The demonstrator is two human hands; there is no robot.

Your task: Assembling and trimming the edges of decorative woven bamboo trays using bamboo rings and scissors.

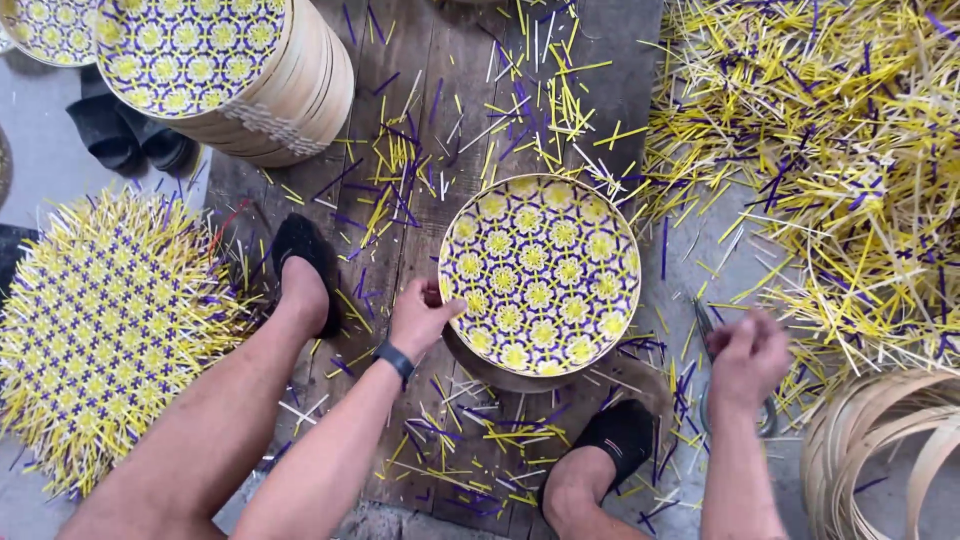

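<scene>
Two hands work around a round woven tray (540, 272) patterned in yellow and purple, which lies on dark wooden planks (450, 120) between the person's two black-shod feet. At the tray's left rim, the left hand (420, 318) has its fingers pinched on the edge, while just right of the tray the right hand (748, 358) has its fingers clenched around scissors (706, 330). Left of the tray lies an untrimmed woven mat (105, 325); above and to its left stands a stack of finished trays (230, 70), and loose cut strips (830, 150) are heaped to its right.

Yellow flower rosettes on purple lattice across round woven tray (540, 275); same yellow-purple weave on untrimmed mat (105, 335) left; yellow, purple, pale strips (830, 170) right; black shoes (305, 260).
</scene>
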